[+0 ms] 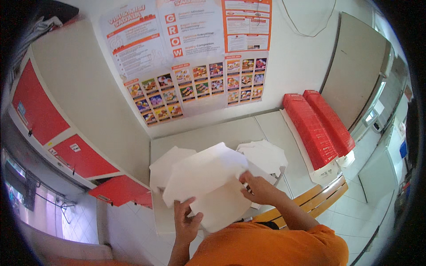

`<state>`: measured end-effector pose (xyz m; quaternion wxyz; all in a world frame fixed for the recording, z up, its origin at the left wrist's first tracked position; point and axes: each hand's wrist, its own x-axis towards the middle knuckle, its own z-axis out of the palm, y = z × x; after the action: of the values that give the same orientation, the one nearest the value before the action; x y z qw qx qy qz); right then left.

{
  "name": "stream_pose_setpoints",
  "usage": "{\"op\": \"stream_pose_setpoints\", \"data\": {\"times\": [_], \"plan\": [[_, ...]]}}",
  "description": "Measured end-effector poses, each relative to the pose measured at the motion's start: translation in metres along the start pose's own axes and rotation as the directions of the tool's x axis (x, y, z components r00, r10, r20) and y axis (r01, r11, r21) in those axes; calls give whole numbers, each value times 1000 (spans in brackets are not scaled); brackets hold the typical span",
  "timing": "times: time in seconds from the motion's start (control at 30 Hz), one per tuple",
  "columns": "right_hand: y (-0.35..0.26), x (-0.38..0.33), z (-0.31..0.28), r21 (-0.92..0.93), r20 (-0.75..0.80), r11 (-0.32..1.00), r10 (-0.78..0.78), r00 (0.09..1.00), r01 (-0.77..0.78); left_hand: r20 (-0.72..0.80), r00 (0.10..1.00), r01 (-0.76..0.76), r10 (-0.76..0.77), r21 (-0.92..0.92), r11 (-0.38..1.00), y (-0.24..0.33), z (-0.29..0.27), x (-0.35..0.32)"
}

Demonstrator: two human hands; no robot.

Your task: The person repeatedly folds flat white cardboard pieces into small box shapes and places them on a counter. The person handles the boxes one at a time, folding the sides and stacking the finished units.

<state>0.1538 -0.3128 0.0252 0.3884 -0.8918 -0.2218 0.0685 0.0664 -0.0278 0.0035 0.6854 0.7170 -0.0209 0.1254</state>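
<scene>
A white cardboard box blank [208,170], partly folded along a crease, is held above the table in front of me. My left hand [186,220] grips its left near edge, with the thumb apart from the fingers. At the right edge, my right hand [262,189] has its fingers curled against the cardboard near the fold. Another white flat blank [166,162] lies behind it on the left. More white cardboard pieces [265,155] are piled on the right, just beyond my right hand.
The pale table [213,132] meets a wall with posters [191,48]. Two long red stacks of folded cartons [308,133] lie at the table's right end. A cabinet with red doors [88,155] stands left; a slatted wooden bench [326,197] is at the near right.
</scene>
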Motion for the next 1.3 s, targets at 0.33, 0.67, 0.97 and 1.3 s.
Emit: {"op": "stream_pose_setpoints", "data": {"times": [0.33,0.67,0.97,1.3], "plan": [[67,141,101,-235,-152,971,-69,986,32,-91,894,-349,438,471,810,-5,1,13],[92,230,154,-5,-118,997,-80,990,80,-424,889,307,-173,273,912,-174,-84,48],[74,233,169,-438,70,898,5,998,27,-109,991,132,-79,662,737,-178,-115,59],[80,239,183,-465,25,886,15,1000,-2,-199,979,43,46,420,907,-170,-94,52]]}}
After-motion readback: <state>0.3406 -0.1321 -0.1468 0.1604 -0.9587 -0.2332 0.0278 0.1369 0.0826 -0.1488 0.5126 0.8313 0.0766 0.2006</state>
